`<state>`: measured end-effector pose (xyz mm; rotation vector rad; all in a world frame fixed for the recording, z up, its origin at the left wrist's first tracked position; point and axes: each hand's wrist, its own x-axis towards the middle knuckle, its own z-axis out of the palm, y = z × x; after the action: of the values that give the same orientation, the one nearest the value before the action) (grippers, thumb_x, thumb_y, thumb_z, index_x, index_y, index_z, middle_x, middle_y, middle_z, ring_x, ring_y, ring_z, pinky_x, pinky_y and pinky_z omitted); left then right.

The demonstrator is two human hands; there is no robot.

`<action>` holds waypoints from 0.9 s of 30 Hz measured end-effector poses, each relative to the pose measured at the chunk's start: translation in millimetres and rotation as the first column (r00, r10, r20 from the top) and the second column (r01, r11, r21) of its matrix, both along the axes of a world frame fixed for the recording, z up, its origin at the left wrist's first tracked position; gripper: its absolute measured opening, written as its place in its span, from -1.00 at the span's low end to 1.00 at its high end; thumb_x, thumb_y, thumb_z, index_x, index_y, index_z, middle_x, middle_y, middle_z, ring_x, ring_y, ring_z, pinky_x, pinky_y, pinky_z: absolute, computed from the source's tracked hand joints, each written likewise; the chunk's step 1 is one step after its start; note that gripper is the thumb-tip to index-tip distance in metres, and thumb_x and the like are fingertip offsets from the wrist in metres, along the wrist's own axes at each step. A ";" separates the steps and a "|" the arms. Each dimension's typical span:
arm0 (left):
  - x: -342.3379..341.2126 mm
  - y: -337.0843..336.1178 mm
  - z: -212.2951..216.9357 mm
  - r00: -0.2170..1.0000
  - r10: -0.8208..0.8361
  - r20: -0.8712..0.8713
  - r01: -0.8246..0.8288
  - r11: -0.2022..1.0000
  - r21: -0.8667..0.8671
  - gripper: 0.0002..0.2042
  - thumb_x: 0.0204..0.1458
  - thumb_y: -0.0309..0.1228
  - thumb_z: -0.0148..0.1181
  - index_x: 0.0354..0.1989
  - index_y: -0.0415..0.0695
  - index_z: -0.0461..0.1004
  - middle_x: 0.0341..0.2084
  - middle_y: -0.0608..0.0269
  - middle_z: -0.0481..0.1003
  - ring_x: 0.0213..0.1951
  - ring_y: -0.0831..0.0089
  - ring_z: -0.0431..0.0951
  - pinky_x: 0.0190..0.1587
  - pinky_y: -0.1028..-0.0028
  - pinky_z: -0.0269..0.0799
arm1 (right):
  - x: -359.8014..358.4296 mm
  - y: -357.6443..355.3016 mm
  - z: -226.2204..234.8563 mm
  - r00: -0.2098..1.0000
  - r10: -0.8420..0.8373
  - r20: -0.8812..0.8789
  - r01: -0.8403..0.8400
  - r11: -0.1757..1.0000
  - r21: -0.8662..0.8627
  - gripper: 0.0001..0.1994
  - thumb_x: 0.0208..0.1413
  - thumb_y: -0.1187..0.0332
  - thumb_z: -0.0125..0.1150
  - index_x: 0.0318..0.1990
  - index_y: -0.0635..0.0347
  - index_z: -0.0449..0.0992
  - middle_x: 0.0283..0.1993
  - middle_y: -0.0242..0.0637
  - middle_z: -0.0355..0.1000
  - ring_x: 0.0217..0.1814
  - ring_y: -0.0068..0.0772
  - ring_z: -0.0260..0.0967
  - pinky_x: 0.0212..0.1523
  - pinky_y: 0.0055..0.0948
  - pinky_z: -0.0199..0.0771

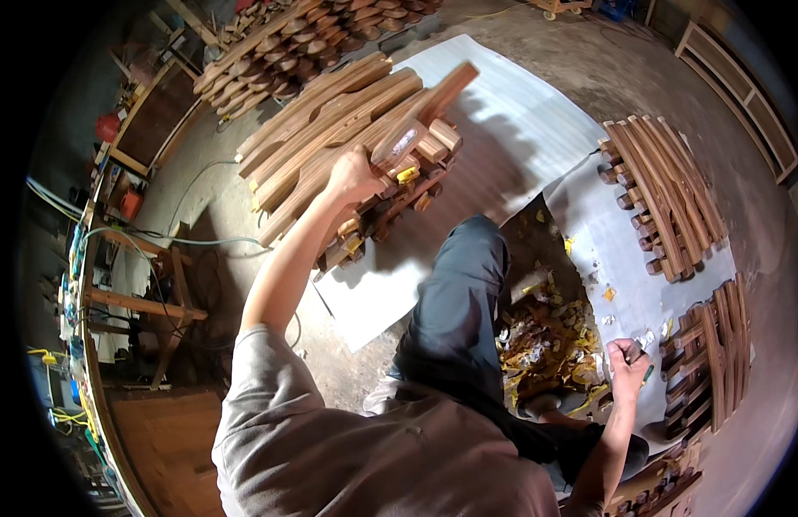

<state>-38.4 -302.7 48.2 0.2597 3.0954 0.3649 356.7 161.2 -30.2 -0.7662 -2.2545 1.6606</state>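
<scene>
My left hand (354, 177) is closed on a shaped brown wooden piece (446, 93), with a shiny pale patch on its side. The piece is raised at a slant over the right end of a stack of similar long wooden pieces (330, 121). Yellow bits (408, 175) show near the hand, among the stack's ends. Low on the right, my right hand (625, 358) is closed round a thin object with a green end (647, 376); its kind is mostly hidden by the fingers. White crumpled scraps (645, 337) appear beside that hand.
White sheeting (520, 103) covers part of the floor. Yellow and white scraps (545, 336) lie heaped beside my legs. Two bundles of wooden pieces (662, 194) (713, 353) rest on the right. A larger pile (330, 34) stands at the back; a hose (183, 241) and workbench (136, 302) are left.
</scene>
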 end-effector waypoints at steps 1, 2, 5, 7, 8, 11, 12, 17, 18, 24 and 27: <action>13.3 27.9 25.6 0.997 0.004 0.079 -0.015 0.990 0.142 -0.37 -0.28 -0.32 0.35 0.00 -0.37 0.29 -0.25 -0.29 0.54 -0.13 -0.10 0.57 -0.06 0.21 0.52 | -4.3 -3.9 10.4 0.998 -0.013 -0.067 0.017 0.998 0.054 -0.95 0.03 0.53 0.28 -0.39 0.33 0.55 -0.46 -0.46 0.45 -0.46 -0.72 0.25 -0.41 -0.63 0.26; 25.4 45.0 44.6 0.996 -0.086 -0.011 0.086 0.973 0.213 -0.37 -0.25 -0.32 0.34 0.02 -0.37 0.27 -0.24 -0.29 0.54 -0.11 -0.10 0.57 -0.05 0.21 0.51 | -12.4 -12.4 20.9 0.991 -0.013 -0.135 0.026 0.995 0.097 -0.94 0.02 0.53 0.29 -0.35 0.34 0.57 -0.44 -0.46 0.47 -0.46 -0.71 0.25 -0.40 -0.62 0.27; 61.7 107.4 92.2 0.971 -0.226 -0.084 0.241 0.915 0.324 -0.34 -0.19 -0.30 0.33 0.09 -0.35 0.22 -0.24 -0.28 0.54 -0.09 -0.10 0.56 -0.02 0.20 0.49 | -46.2 -51.4 80.0 0.970 -0.053 -0.239 0.071 0.995 0.068 -0.82 -0.01 0.52 0.36 -0.22 0.34 0.63 -0.36 -0.41 0.54 -0.44 -0.70 0.29 -0.36 -0.63 0.32; 78.0 137.3 100.4 0.918 -0.380 -0.111 0.390 0.823 0.412 -0.22 -0.18 -0.25 0.36 0.20 -0.33 0.14 -0.17 -0.25 0.53 -0.06 -0.06 0.56 0.03 0.22 0.46 | -65.5 -64.9 101.8 0.938 -0.004 -0.346 0.068 0.983 0.172 -0.77 -0.05 0.50 0.42 -0.18 0.31 0.64 -0.38 -0.40 0.54 -0.45 -0.70 0.31 -0.37 -0.67 0.32; 82.9 150.5 93.6 0.877 -0.459 -0.141 0.466 0.744 0.479 -0.20 -0.18 -0.24 0.37 0.23 -0.33 0.12 -0.15 -0.25 0.53 -0.04 -0.04 0.56 0.05 0.23 0.45 | -72.1 -71.6 114.3 0.933 -0.004 -0.361 0.075 0.980 0.184 -0.75 -0.07 0.48 0.44 -0.18 0.29 0.64 -0.37 -0.37 0.56 -0.43 -0.69 0.35 -0.36 -0.65 0.35; 126.5 217.9 95.5 0.819 -0.573 -0.014 0.471 0.659 0.586 -0.16 -0.18 -0.27 0.40 0.27 -0.32 0.09 -0.09 -0.21 0.52 0.03 0.02 0.54 0.12 0.29 0.40 | -88.0 -70.7 146.4 0.878 -0.069 -0.473 0.174 0.968 0.181 -0.73 -0.09 0.45 0.47 -0.17 0.23 0.65 -0.33 -0.30 0.61 -0.40 -0.64 0.43 -0.31 -0.60 0.43; 137.0 233.0 88.2 0.776 -0.630 0.004 0.489 0.607 0.626 -0.16 -0.18 -0.27 0.40 0.27 -0.33 0.08 -0.10 -0.23 0.52 0.02 0.01 0.54 0.11 0.28 0.41 | -90.5 -68.1 153.5 0.878 -0.051 -0.475 0.199 0.943 0.267 -0.72 -0.09 0.46 0.46 -0.15 0.26 0.64 -0.42 -0.38 0.55 -0.44 -0.68 0.36 -0.37 -0.63 0.37; 180.3 293.1 33.6 0.640 -0.764 0.080 0.593 0.558 0.580 -0.11 -0.18 -0.27 0.38 0.31 -0.34 0.00 -0.21 -0.27 0.54 -0.07 -0.09 0.57 0.04 0.21 0.46 | -76.3 -43.9 141.9 0.897 -0.072 -0.436 0.267 0.874 0.407 -0.73 -0.06 0.46 0.44 -0.14 0.26 0.64 -0.32 -0.23 0.62 -0.38 -0.65 0.45 -0.32 -0.57 0.45; 187.8 297.9 28.6 0.632 -0.765 0.122 0.592 0.579 0.560 -0.10 -0.17 -0.27 0.38 0.31 -0.35 -0.01 -0.22 -0.27 0.54 -0.08 -0.09 0.57 0.03 0.20 0.46 | -72.5 -39.5 135.6 0.911 -0.094 -0.402 0.284 0.848 0.447 -0.73 -0.07 0.44 0.45 -0.16 0.26 0.63 -0.34 -0.19 0.60 -0.40 -0.57 0.48 -0.33 -0.54 0.46; 206.8 325.9 11.0 0.599 -0.780 0.183 0.629 0.600 0.494 -0.16 -0.17 -0.33 0.36 0.29 -0.34 0.05 -0.23 -0.31 0.53 -0.08 -0.10 0.56 0.01 0.15 0.46 | -41.4 -23.3 121.1 0.957 -0.248 -0.152 0.287 0.724 0.627 -0.74 -0.09 0.36 0.48 -0.24 0.26 0.63 -0.45 -0.09 0.52 -0.53 -0.23 0.40 -0.41 -0.38 0.42; 215.5 338.7 5.7 0.585 -0.782 0.216 0.636 0.607 0.476 -0.16 -0.16 -0.34 0.34 0.29 -0.37 0.02 -0.23 -0.32 0.52 -0.12 -0.13 0.57 -0.01 0.14 0.48 | -35.6 -19.7 112.4 0.945 -0.292 -0.148 0.323 0.756 0.570 -0.74 -0.07 0.33 0.47 -0.24 0.28 0.62 -0.54 -0.09 0.43 -0.60 -0.35 0.23 -0.46 -0.39 0.35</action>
<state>177.2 35.9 53.9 1.2351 2.2067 0.7960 321.2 141.5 82.1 -0.8508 -2.2550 0.7442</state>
